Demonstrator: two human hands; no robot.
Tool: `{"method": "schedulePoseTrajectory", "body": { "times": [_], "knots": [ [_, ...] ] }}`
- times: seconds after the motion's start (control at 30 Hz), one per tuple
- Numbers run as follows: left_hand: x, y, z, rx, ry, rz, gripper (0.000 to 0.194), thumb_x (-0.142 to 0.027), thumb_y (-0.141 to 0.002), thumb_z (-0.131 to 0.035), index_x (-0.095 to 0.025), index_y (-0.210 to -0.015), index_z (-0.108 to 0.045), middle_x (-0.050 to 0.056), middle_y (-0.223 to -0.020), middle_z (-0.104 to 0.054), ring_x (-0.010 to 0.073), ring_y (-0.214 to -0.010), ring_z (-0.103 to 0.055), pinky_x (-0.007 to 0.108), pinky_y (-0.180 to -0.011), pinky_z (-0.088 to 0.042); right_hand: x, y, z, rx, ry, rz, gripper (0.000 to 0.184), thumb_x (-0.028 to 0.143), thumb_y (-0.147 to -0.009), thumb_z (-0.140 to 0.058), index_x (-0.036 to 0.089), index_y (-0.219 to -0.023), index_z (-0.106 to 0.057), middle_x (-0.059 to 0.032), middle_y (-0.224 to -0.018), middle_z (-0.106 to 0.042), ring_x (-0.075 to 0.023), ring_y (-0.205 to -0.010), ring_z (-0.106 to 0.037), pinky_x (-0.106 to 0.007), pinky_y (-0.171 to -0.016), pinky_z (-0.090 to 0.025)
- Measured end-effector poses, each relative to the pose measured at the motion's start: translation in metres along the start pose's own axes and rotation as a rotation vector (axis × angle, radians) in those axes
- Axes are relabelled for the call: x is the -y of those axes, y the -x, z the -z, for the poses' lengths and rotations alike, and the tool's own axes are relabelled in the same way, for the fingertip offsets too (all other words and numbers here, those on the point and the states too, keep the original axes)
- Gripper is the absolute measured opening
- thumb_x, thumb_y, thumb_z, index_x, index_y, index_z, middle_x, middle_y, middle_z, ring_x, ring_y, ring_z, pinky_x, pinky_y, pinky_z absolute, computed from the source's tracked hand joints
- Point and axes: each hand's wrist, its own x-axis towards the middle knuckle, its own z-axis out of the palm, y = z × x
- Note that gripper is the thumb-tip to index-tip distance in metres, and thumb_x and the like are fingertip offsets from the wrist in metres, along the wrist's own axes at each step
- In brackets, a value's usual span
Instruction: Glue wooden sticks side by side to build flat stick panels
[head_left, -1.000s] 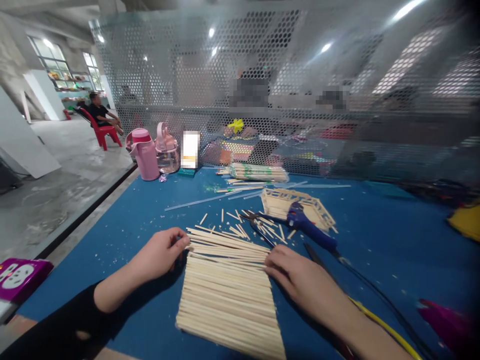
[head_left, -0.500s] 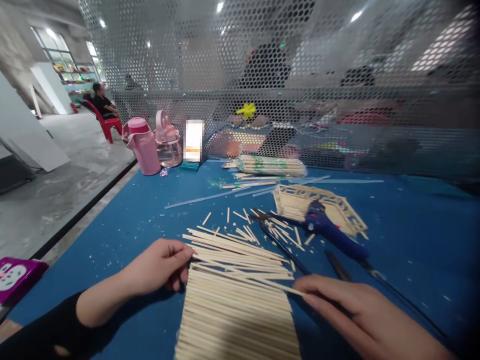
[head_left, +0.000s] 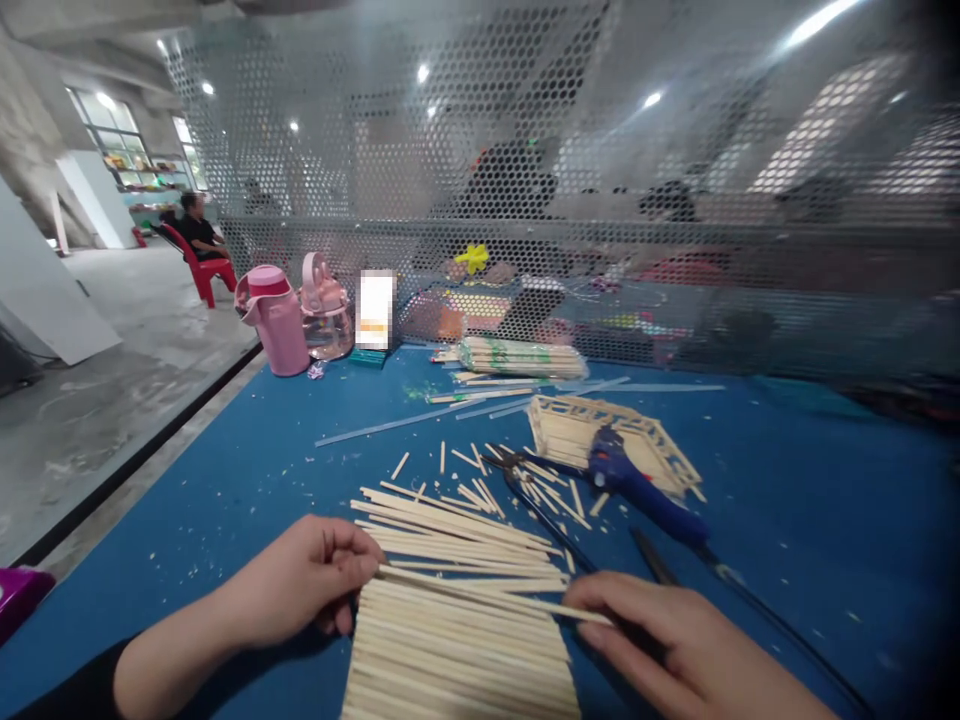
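A thin wooden stick (head_left: 491,592) stretches between my two hands, along the far edge of a panel of sticks laid side by side (head_left: 457,655). My left hand (head_left: 311,580) pinches its left end between thumb and fingers, at the panel's far left corner. Its right end sits between the thumb and fingers of my right hand (head_left: 667,640), just past the panel's right edge. Loose sticks (head_left: 450,540) lie directly beyond. Whether the held stick touches the panel along its length, I cannot tell.
Dark-handled cutters (head_left: 540,500) and a blue glue gun (head_left: 652,495) lie ahead, near short stick offcuts (head_left: 480,495) and a small railed stick tray (head_left: 630,440). Farther back are bagged sticks (head_left: 521,358), a pink jug (head_left: 279,325), a clear bottle (head_left: 327,315) and a perforated metal screen (head_left: 420,190).
The camera view has tilted up and shifted slightly right. Both hands still hold the stick, and it now slants less across the picture.
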Motion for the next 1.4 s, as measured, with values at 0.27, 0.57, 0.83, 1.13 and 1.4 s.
{"method": "schedulePoseTrajectory", "body": {
  "times": [0.27,0.57,0.83,1.13,1.4],
  "knots": [
    [-0.003,0.001,-0.002,-0.02,0.027,0.022,0.043,-0.054,-0.069,-0.059,-0.014,-0.085,-0.057,-0.003,-0.054,-0.052,0.0078,-0.047,-0.05,0.019,-0.043,-0.037,0.011,0.0,0.0,0.154,0.046,0.012,0.021,0.032,-0.081,-0.047,0.026,-0.082,-0.068,-0.0015,-0.083,-0.07,-0.0176,-0.077,-0.064,-0.024,-0.068,-0.048],
    [-0.009,0.008,-0.003,-0.018,0.105,-0.099,0.038,-0.048,-0.067,-0.065,-0.012,-0.079,-0.061,-0.003,-0.056,-0.051,0.0055,-0.049,-0.043,0.02,-0.05,-0.036,0.01,0.005,-0.001,0.138,-0.076,-0.091,0.024,0.031,-0.08,-0.046,0.027,-0.096,-0.064,-0.0017,-0.087,-0.069,-0.0186,-0.081,-0.062,-0.024,-0.071,-0.048],
    [-0.018,0.016,-0.007,-0.141,0.16,-0.139,0.037,-0.047,-0.061,-0.07,-0.014,-0.075,-0.065,-0.003,-0.055,-0.052,0.0068,-0.051,-0.042,0.02,-0.051,-0.037,0.016,0.014,0.001,0.113,-0.313,-0.144,0.029,0.035,-0.079,-0.047,0.025,-0.103,-0.06,-0.0044,-0.085,-0.065,-0.0209,-0.082,-0.06,-0.032,-0.074,-0.048],
    [-0.012,0.011,-0.003,-0.192,0.277,-0.182,0.036,-0.042,-0.059,-0.074,-0.014,-0.081,-0.066,0.0,-0.064,-0.06,0.0082,-0.055,-0.049,0.022,-0.055,-0.04,0.024,0.013,0.003,0.199,-0.399,-0.13,0.028,0.043,-0.086,-0.04,0.02,-0.09,-0.056,0.0002,-0.062,-0.057,-0.012,-0.059,-0.052,-0.023,-0.054,-0.042],
    [-0.01,0.011,-0.002,-0.222,0.311,-0.212,0.033,-0.038,-0.059,-0.075,-0.012,-0.079,-0.068,-0.001,-0.057,-0.059,0.0074,-0.051,-0.048,0.021,-0.052,-0.039,0.023,0.014,0.005,0.191,-0.366,-0.123,0.03,0.045,-0.083,-0.043,0.02,-0.09,-0.058,-0.0017,-0.063,-0.06,-0.0143,-0.061,-0.056,-0.026,-0.056,-0.044]
  ]
}}
